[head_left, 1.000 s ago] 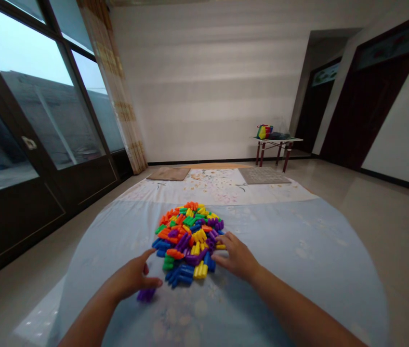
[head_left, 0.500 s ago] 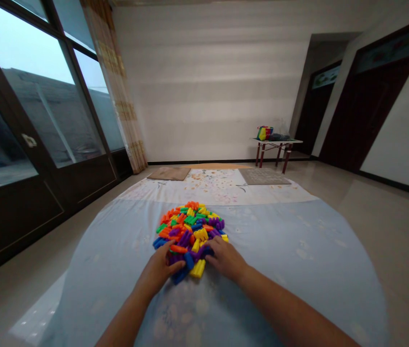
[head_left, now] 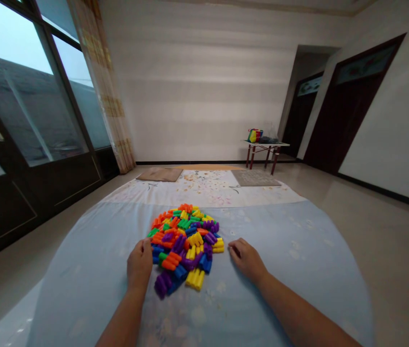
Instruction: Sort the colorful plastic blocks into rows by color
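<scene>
A heap of plastic building blocks (head_left: 186, 236) in orange, yellow, green, blue and purple lies on the pale blue tablecloth (head_left: 280, 231). Along the heap's left edge is my left hand (head_left: 139, 265), its fingers curled in and no block showing in them. My right hand (head_left: 246, 258) rests on the cloth to the right of the heap, a small gap away from the yellow block (head_left: 218, 245). Its fingers are bent and closed, and nothing shows in them. A purple block (head_left: 163, 284) and another yellow block (head_left: 195, 279) form the near edge of the heap.
Two flat mats, a brown one (head_left: 159, 174) and a grey one (head_left: 255, 178), lie on the far flowered cloth. Beyond stands a small table (head_left: 262, 144) bearing a colourful bag (head_left: 255, 135). Glass doors (head_left: 45, 120) and a curtain (head_left: 112, 96) are at left.
Both hands have drawn back from the near side of the heap, the left to the left and the right to the right. The near blocks have spread slightly. The view has shifted right.
</scene>
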`<state>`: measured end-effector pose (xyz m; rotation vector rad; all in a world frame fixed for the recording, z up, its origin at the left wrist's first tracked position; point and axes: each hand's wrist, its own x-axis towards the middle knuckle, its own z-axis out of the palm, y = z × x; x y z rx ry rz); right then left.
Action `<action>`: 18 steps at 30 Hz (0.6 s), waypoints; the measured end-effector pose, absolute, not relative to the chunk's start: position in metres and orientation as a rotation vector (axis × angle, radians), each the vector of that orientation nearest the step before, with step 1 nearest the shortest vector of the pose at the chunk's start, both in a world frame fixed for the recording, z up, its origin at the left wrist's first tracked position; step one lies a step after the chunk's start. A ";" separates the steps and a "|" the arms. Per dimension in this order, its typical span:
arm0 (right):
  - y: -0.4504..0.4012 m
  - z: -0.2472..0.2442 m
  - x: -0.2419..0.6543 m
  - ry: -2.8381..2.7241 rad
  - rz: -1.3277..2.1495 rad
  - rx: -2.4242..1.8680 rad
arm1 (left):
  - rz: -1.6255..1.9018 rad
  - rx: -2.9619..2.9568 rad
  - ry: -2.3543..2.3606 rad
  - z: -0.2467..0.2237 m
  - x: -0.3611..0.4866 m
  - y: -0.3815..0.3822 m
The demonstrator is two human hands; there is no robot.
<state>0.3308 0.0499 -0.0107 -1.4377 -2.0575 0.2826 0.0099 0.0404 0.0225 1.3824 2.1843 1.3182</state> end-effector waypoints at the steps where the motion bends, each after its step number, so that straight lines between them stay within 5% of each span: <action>1: 0.049 -0.013 0.330 -2.068 0.255 -1.447 | 1.313 1.386 2.188 0.019 0.010 0.040; 18: 0.043 -0.008 0.316 -2.162 0.027 -1.553 | 1.273 1.313 2.140 0.012 0.000 0.042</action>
